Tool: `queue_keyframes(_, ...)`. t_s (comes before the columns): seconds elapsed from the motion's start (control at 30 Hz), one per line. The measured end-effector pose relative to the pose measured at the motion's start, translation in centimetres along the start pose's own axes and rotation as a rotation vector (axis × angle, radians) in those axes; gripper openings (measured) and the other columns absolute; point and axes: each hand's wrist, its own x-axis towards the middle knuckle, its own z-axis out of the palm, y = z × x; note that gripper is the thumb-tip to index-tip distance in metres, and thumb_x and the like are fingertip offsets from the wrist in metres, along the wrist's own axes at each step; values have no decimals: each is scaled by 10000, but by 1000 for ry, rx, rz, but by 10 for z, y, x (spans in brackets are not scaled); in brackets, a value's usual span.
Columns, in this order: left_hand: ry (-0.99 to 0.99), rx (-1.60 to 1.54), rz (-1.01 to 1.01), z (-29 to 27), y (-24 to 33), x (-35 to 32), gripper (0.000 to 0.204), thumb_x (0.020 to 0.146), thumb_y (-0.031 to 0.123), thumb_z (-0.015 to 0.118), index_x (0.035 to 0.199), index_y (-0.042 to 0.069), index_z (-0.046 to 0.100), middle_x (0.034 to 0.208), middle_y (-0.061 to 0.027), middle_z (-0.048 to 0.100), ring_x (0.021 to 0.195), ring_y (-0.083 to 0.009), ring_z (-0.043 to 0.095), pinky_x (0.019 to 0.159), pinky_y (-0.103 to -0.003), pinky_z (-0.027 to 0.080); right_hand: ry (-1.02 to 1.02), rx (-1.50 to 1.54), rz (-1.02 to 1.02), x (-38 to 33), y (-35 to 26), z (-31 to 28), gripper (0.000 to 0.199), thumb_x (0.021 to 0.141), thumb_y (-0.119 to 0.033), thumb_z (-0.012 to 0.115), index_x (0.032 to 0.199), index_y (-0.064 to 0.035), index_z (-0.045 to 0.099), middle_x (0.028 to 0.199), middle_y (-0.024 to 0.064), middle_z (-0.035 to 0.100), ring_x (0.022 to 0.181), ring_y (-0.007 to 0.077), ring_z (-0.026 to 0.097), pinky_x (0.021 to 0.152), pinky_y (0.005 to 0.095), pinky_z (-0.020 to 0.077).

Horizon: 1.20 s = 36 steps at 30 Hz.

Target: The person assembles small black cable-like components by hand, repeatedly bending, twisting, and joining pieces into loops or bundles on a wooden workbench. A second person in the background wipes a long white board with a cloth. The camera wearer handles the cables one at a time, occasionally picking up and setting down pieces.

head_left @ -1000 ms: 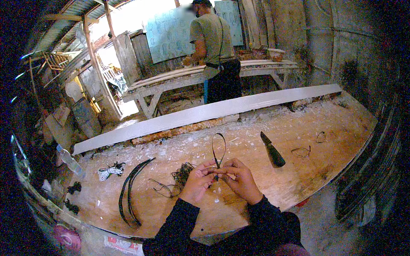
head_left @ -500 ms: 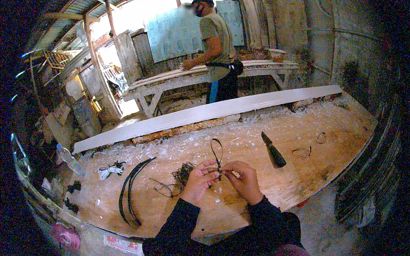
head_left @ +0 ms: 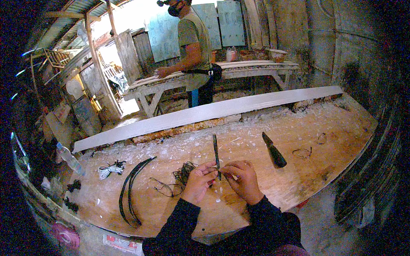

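1. Head view, lower centre: left hand (head_left: 197, 182), fingers curled, pinched the lower end of a thin black strip (head_left: 216, 153); dark sleeve ran down to the lower edge
2. Lower centre, just right of it: right hand (head_left: 242, 179), fingers bent inward, gripped the same strip at its base, fingertips touching those of the left
3. The black strip stood nearly upright above the two hands, slightly tilted, its top end free, in the middle of the frame
4. Wooden workbench (head_left: 256, 205), pale and strewn with white chips, spanned the centre from lower left to right
5. Left of the hands: tangle of thin black cords (head_left: 183, 171) on the bench, near the left hand
6. Lower left: pair of long curved black strips (head_left: 130, 192), lying side by side
7. Left: white cord bundle (head_left: 107, 170), well apart from the hands
8. Right of centre: dark tapered tool (head_left: 273, 150), lying flat, apart from the right hand
9. Right: two small wire loops (head_left: 302, 152)
10. Across the middle: long pale plank (head_left: 205, 113) along the far edge of the bench
11. Far left: clear plastic bottle (head_left: 70, 158)
12. Upper centre: another person (head_left: 194, 51) standing at a second bench (head_left: 247, 68), hands on it
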Motion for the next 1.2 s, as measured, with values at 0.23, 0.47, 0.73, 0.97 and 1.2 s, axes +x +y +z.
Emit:
queue_keyframes(0.23,39,-2,10,6,6,-4,426,777,59,608,1179,31,468,857,-30,606,722,-85,557,579,-193,450,15,-170,-92,-2,4,3,215,658,-62,635,855,-147,631,838,15,606,791,197,564,793,373,364)
queue_keyframes(0.47,18,61,30,5,8,-3,481,771,77,624,1212,58,435,847,-33,608,721,-80,558,569,-190,457,17,-188,-101,-3,1,3,213,669,-89,638,875,-145,625,839,17,605,795,196,561,794,374,360)
queue_keyframes(0.73,66,-16,-2,-1,3,0,494,758,44,622,1206,61,415,840,-32,596,721,-97,563,576,-206,461,-35,-111,-74,0,-4,1,230,669,-83,633,892,-135,621,863,27,595,824,201,554,795,367,362)
queue_keyframes(0.97,68,-115,-25,-4,1,0,473,758,49,615,1182,68,405,851,-39,597,716,-108,569,562,-209,450,-36,-61,-158,2,1,3,213,669,-72,626,870,-143,627,872,36,583,797,219,556,721,359,406)
queue_keyframes(1.2,15,-141,-65,-3,3,-1,455,770,80,612,1176,67,406,835,-32,594,691,-102,562,551,-207,438,0,-96,-235,-2,-2,3,208,667,-87,635,861,-160,634,848,22,582,779,208,559,703,364,413)
